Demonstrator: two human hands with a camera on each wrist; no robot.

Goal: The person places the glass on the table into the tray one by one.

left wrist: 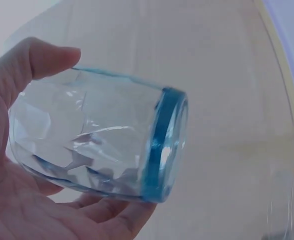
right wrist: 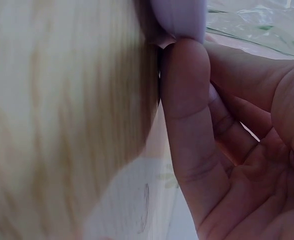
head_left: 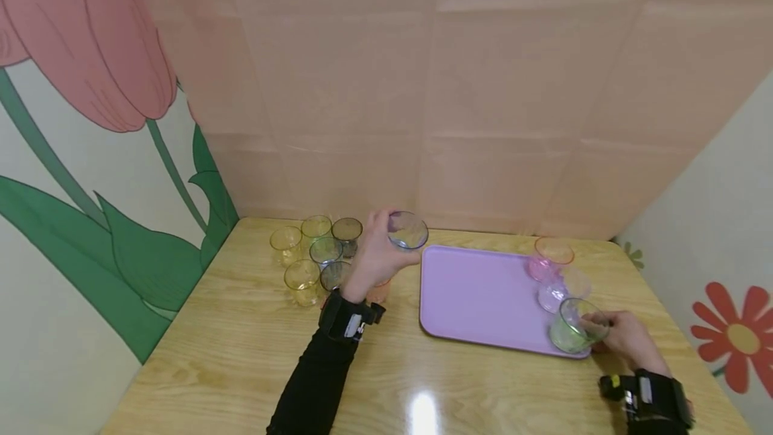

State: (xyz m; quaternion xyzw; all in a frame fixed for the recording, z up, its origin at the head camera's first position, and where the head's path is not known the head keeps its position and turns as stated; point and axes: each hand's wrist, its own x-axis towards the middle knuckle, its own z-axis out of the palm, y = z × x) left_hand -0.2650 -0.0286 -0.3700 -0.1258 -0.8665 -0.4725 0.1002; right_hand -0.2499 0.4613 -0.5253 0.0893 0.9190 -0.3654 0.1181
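Over the back of the table my left hand (head_left: 383, 250) holds a clear glass tumbler (left wrist: 97, 135) with a bluish tint and a thick blue base. In the left wrist view it lies tilted on its side, thumb on one side and fingers curled on the other. My right hand (head_left: 628, 337) is at the front right corner of a purple tray (head_left: 483, 294). The right wrist view shows its finger and thumb pinching the tray's rim (right wrist: 182, 20). A green glass (head_left: 568, 334) stands on that corner, overlapping the right fingertips in the head view.
Behind the green glass, a pale purple glass (head_left: 552, 297) and a pink glass (head_left: 541, 267) stand along the tray's right side. Several yellow, grey and blue glasses, including a front yellow glass (head_left: 302, 280), cluster left of my left hand. A pinkish glass (head_left: 379, 293) is partly hidden behind the wrist.
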